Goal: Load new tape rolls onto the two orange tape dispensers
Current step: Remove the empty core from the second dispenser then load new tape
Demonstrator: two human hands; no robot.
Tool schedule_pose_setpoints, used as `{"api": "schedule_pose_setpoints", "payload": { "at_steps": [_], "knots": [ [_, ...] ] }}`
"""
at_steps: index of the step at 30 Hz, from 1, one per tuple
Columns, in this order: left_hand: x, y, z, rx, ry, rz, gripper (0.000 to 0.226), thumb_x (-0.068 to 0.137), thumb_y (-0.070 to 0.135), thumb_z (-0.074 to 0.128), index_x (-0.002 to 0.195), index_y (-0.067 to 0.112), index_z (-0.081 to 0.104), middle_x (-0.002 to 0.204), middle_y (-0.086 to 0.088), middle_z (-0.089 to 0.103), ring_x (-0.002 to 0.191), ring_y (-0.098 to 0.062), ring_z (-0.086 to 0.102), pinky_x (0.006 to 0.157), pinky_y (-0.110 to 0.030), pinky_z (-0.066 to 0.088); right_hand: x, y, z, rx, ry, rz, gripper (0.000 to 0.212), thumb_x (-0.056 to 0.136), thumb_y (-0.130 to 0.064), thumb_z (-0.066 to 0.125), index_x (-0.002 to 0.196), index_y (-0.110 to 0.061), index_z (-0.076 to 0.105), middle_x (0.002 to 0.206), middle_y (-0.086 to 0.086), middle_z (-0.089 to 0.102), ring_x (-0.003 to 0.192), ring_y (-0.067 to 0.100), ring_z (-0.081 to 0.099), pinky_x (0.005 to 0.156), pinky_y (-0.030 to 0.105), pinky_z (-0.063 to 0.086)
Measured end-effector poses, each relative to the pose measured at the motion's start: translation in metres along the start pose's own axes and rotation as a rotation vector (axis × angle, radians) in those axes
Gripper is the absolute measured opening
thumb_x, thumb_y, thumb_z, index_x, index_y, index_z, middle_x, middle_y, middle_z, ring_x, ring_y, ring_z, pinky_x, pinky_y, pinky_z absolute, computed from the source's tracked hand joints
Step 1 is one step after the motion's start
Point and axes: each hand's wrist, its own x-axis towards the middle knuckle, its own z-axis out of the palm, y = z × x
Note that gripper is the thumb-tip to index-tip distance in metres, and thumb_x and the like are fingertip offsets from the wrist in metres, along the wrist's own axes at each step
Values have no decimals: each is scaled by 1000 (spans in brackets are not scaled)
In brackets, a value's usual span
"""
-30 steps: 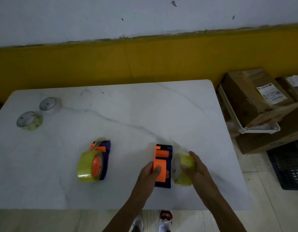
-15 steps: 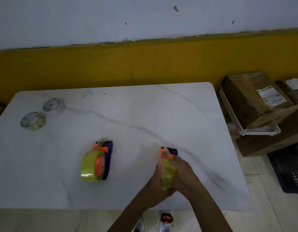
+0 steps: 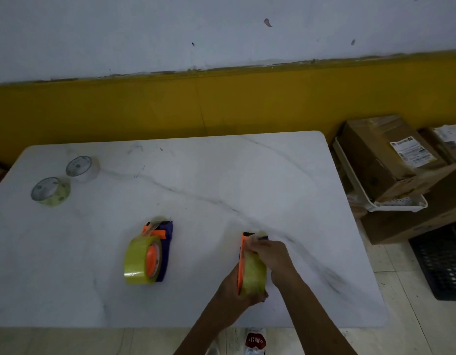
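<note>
Left dispenser (image 3: 159, 248): loaded; right dispenser (image 3: 243, 254): roll (image 3: 253, 274) mounted, left hand (image 3: 234, 290) gripping it, right hand (image 3: 269, 254) apparently pinching the tape end, unthreaded.

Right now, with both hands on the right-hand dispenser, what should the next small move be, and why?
Probably draw the tape end forward over the dispenser's front. The right hand pinches at the head of the right dispenser, the left hand steadies the yellow roll seated on it, and the left dispenser already shows tape threaded to its front.
</note>
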Motion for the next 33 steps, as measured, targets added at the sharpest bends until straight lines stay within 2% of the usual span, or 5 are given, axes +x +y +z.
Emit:
{"api": "schedule_pose_setpoints", "payload": {
  "at_steps": [3,7,11,19,33],
  "knots": [
    [4,-7,3,-39,5,-92,52,62,32,86,108,15,67,99,-10,73,91,-21,72,88,-45,58,-8,-5,-1,7,81,-202,10,78,-30,72,74,-22,76,86,10,77,85,28,72,86,50,57],
    [3,1,1,-14,-14,-188,37,66,21,84,93,30,60,86,9,68,79,-4,68,65,-12,54,-23,-28,-9,18,44,-438,19,78,-38,74,75,-19,73,75,4,77,76,21,74,78,40,61],
    [2,2,0,-65,-6,-184,32,66,20,83,93,23,67,87,2,73,79,-7,71,69,-18,57,-27,-60,-23,65,71,-580,20,84,-29,71,77,-10,68,75,5,75,73,16,73,72,22,58],
    [3,16,0,-206,16,-200,42,90,45,54,102,6,66,83,-15,78,80,-28,76,81,-38,61,32,-75,-33,77,94,-524,28,85,-26,72,81,1,70,70,17,70,52,18,64,57,34,62],
    [-4,61,-7,-147,25,-195,24,94,22,54,71,16,60,43,17,66,42,4,62,45,-6,45,111,-24,-24,-291,150,-461,10,84,-14,72,76,-8,68,60,8,66,32,1,56,39,7,42]
  ]
}}
